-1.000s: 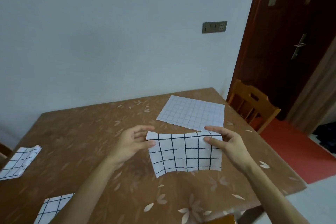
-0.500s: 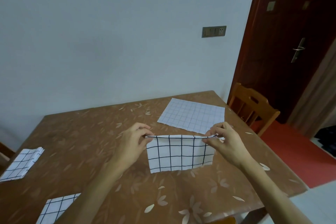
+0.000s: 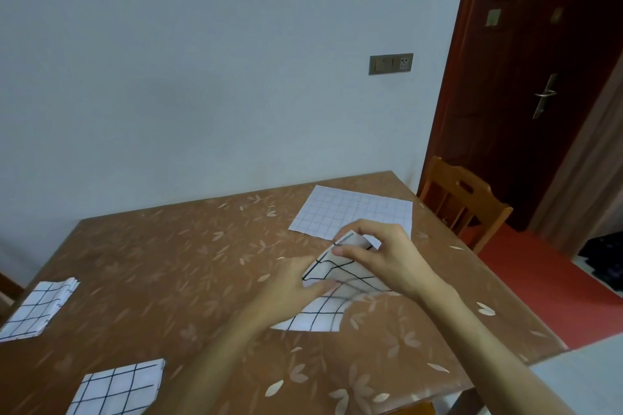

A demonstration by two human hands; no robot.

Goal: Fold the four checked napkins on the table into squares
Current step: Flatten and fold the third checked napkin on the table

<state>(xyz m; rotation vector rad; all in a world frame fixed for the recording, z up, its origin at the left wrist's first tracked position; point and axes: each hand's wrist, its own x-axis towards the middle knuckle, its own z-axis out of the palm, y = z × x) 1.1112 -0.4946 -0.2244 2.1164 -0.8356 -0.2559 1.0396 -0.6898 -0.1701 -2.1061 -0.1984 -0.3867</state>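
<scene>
Light, limp checked napkin (image 3: 317,317) mid-fold, raised corner pinched in right hand (image 3: 391,263), left hand (image 3: 286,290) at the crease, grip unclear; likely best taken by its corners.

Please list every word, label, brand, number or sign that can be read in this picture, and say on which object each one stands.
No text can be read here.
The switch and socket panel on the wall: no legible marking.
The plate on the door: too blurred to tell.
The napkin being folded and the spread napkin: grid lines only, no letters.
</scene>
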